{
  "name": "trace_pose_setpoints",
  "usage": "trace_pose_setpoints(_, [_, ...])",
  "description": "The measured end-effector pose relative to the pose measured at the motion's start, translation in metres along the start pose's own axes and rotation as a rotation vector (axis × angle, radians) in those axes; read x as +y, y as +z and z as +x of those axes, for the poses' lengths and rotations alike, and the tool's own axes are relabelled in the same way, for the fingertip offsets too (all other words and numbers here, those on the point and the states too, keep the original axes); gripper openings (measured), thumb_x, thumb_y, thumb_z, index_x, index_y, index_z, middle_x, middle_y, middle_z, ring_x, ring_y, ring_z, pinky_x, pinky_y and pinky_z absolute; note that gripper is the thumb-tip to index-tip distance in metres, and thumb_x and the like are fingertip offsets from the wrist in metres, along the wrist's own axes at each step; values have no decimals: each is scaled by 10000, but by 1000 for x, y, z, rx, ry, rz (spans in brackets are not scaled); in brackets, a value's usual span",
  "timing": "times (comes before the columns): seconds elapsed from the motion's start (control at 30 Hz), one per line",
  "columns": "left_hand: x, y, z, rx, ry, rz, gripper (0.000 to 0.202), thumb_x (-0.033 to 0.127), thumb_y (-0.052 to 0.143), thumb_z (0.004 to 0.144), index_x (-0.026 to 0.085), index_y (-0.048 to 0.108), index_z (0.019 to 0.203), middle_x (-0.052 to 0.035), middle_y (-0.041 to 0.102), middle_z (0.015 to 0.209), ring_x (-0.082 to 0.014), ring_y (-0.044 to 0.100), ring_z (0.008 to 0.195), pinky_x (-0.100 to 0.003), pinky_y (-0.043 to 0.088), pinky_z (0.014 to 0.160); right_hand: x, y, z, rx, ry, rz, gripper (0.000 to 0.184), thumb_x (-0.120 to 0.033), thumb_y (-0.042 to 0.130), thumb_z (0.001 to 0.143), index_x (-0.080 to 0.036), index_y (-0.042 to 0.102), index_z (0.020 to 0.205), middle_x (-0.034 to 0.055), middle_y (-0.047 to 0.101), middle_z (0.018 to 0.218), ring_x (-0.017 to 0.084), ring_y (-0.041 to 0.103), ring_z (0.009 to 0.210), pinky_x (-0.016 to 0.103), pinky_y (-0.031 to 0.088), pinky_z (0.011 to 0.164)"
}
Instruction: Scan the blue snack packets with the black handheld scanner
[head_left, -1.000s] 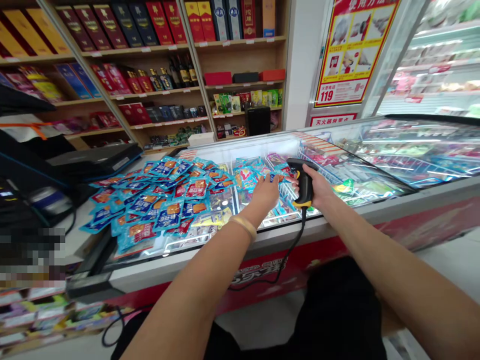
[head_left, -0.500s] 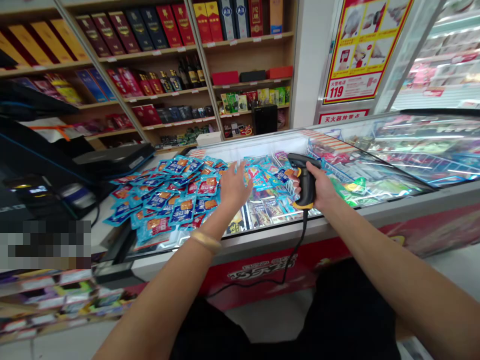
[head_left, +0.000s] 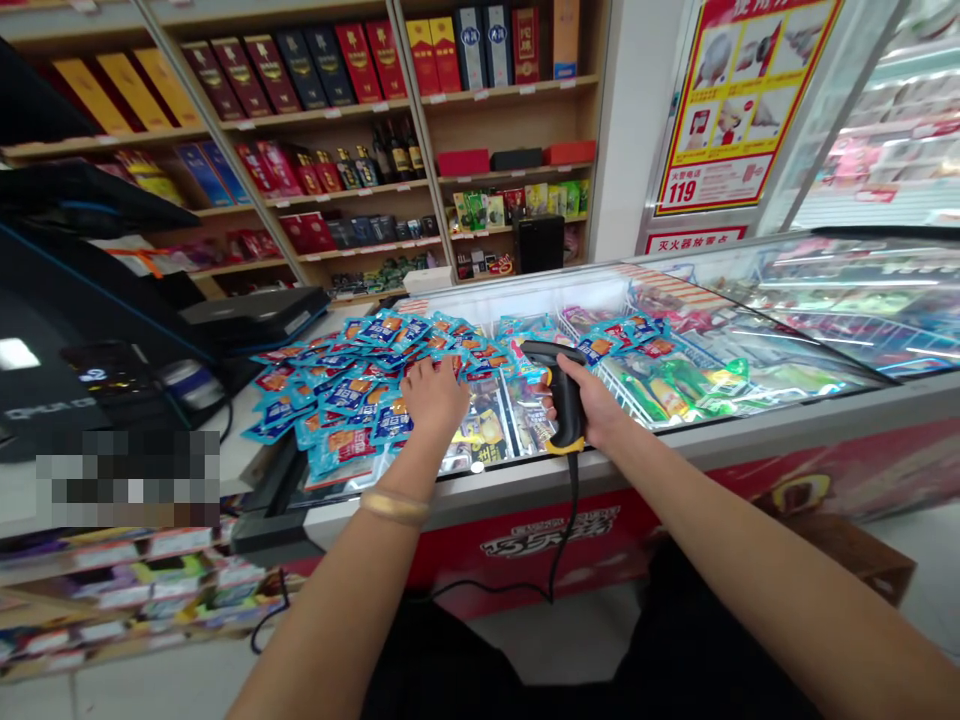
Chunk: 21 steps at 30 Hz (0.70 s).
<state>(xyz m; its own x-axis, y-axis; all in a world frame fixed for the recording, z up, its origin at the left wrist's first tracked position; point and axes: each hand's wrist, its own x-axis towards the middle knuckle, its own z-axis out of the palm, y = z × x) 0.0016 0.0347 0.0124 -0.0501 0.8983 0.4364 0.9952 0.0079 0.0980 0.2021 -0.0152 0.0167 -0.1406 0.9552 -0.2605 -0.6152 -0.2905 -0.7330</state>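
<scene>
The person's left hand (head_left: 433, 395) lies palm down on a big pile of blue snack packets (head_left: 341, 395) at the middle left of the frame, and a gold bracelet (head_left: 394, 507) sits on its wrist. Its fingers rest on the packets, but I cannot tell if this grip is closed on 1 of them. The right hand (head_left: 594, 402) has its grip clamped around a black and yellow handheld barcode scanner (head_left: 566, 400), held above the glass of a chest freezer (head_left: 750, 400). A black cord (head_left: 564, 530) hangs down from the scanner in front of the red freezer front. The pile covers the left end of the freezer, just beside a white bench (head_left: 229, 465). More blue packets (head_left: 622, 335) lie in a wire basket (head_left: 637, 375) to the right of the scanner. Wooden shelves (head_left: 510, 90) with boxed liquor (head_left: 360, 60) fill the upper part of the frame, and a red and yellow poster (head_left: 742, 110) with the number 119 hangs at the upper right.
</scene>
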Motion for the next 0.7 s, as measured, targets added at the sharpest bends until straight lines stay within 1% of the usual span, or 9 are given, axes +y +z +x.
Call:
trace_pose_setpoints(0.07, [-1,0,0,19,13,-22,426,269,444,880,184,572,1277,-174,548,1315,-344,466,1220,-502,361,1001,-1,-2,0,-10,6,9,343,-418,516,914,-153,581,706,46,607,616,93,496,423,187,438,368])
trace_pose_setpoints(0.17, [-2,-2,1,166,18,-146,421,275,372,923,190,582,1278,-167,546,1322,-330,449,1244,-508,346,1022,-2,-2,0,-8,-2,6,355,-402,488,928,-145,587,704,51,611,612,92,494,422,189,439,366])
trace_pose_setpoints(0.23, [0,-4,1,286,52,-313,421,293,352,939,195,582,1279,-151,551,1316,-302,459,1240,-479,353,1036,-2,-1,-1,1,-8,-1,371,-400,475,934,-139,589,698,53,611,607,91,493,420,189,437,364])
trace_pose_setpoints(0.3, [3,-3,0,323,92,-546,421,319,343,949,178,584,1265,-136,589,1256,-264,511,1192,-422,393,1022,-2,0,-1,5,-12,-3,379,-401,471,938,-133,593,698,53,608,602,90,499,424,185,438,366])
trace_pose_setpoints(0.37, [6,1,-3,228,87,-786,430,367,340,955,151,597,1222,-119,657,1104,-241,601,1059,-384,471,939,-2,-1,-1,3,-16,-3,371,-401,482,933,-134,597,704,48,603,593,92,505,431,184,442,372])
trace_pose_setpoints(0.47, [10,11,-9,-76,22,-1055,434,416,358,946,134,594,1177,-62,684,826,-213,669,777,-357,553,725,-2,-3,-1,-19,-18,-5,355,-421,514,913,-142,597,710,34,585,569,96,500,422,188,447,375])
trace_pose_setpoints(0.53, [11,17,-11,-209,9,-1132,420,414,372,940,131,594,1156,-41,672,755,-193,661,679,-329,553,640,-2,-4,-2,-49,-3,-9,360,-441,525,903,-141,599,718,29,579,568,93,494,413,186,446,373])
trace_pose_setpoints(0.57, [11,18,-12,-223,11,-1132,406,410,387,934,131,602,1135,-40,673,751,-188,658,669,-316,548,628,-2,-4,-3,-67,7,-12,360,-442,523,903,-140,601,722,28,580,575,91,493,411,183,444,371])
trace_pose_setpoints(0.7, [11,21,-11,-139,28,-981,319,377,502,875,141,642,1037,-33,669,730,-191,655,694,-282,521,636,-2,-3,-6,-96,44,-47,329,-405,520,906,-139,604,731,26,585,600,87,495,410,176,436,362])
